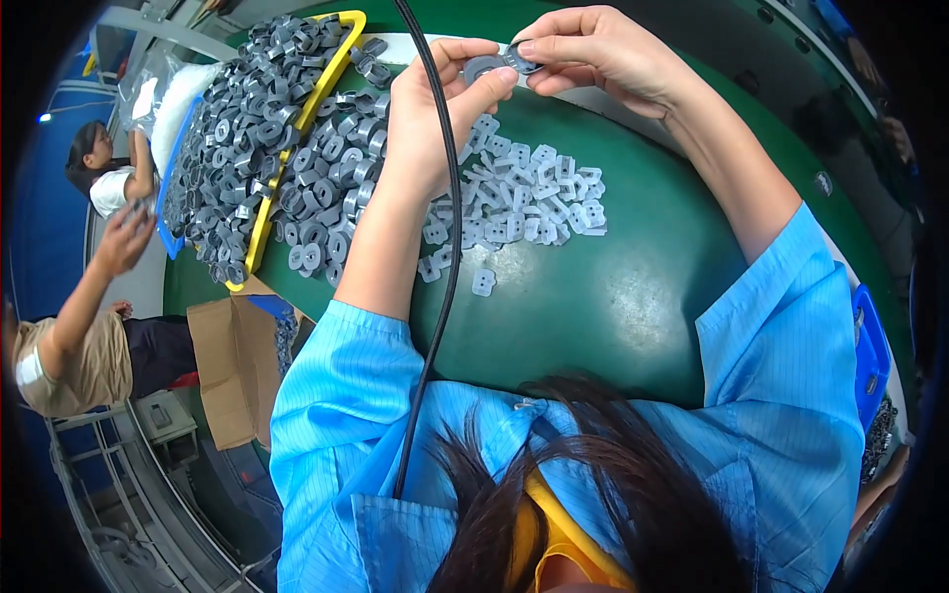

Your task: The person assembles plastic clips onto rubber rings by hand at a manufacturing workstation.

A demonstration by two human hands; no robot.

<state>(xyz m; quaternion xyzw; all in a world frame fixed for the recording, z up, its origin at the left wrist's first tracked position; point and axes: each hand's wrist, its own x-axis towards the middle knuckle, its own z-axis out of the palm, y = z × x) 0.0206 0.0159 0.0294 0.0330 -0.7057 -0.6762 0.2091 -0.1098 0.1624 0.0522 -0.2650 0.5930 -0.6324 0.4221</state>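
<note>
At the far side of the green table, my left hand (pixel 435 109) pinches a grey oval plastic part (pixel 483 67) between thumb and fingers. My right hand (pixel 603 61) meets it there, its fingertips closed on a dark grey plastic piece (pixel 525 59). The two pieces touch or nearly touch; whether they are joined I cannot tell. Below the hands lies a loose heap of small translucent white plastic plates (pixel 534 198), with one plate (pixel 483 283) apart from it. Left of my left forearm, many grey oval parts (pixel 321 188) are piled on the table.
A blue bin with a yellow rim (pixel 321 94) overflows with grey parts at the left. A black cable (pixel 453 198) hangs across my left forearm. Two people (pixel 74 366) are at the left, near an open cardboard box (pixel 225 371). A blue tray (pixel 870 346) stands at the right.
</note>
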